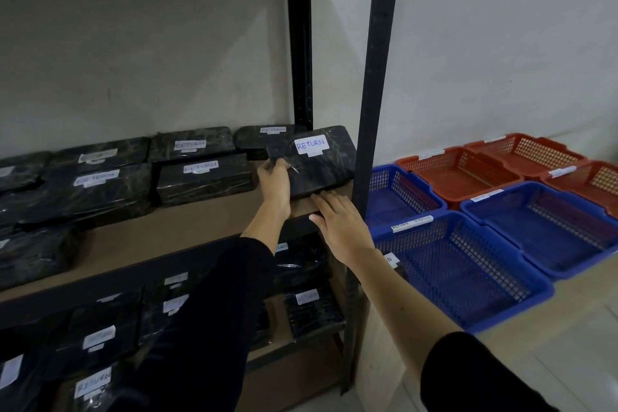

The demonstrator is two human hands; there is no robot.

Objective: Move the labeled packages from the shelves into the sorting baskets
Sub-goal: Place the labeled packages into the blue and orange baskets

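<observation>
A black wrapped package (321, 164) with a white "RETURN" label is tilted up at the right end of the middle shelf (187, 227). My left hand (276, 182) grips its left edge, thumb on top. My right hand (337, 221) reaches toward its near edge with fingers straight, fingertips at or just under it. Several other black labeled packages (204, 177) lie on this shelf and on the shelf below. Blue baskets (448, 264) and red baskets (458, 170) stand on the floor to the right.
A black metal shelf post (374, 104) stands between the lifted package and the baskets. The rear post (302, 43) is behind the package. The nearest blue basket carries a "RETURN OVERDUE" tag (413, 223). A pale wall is behind everything.
</observation>
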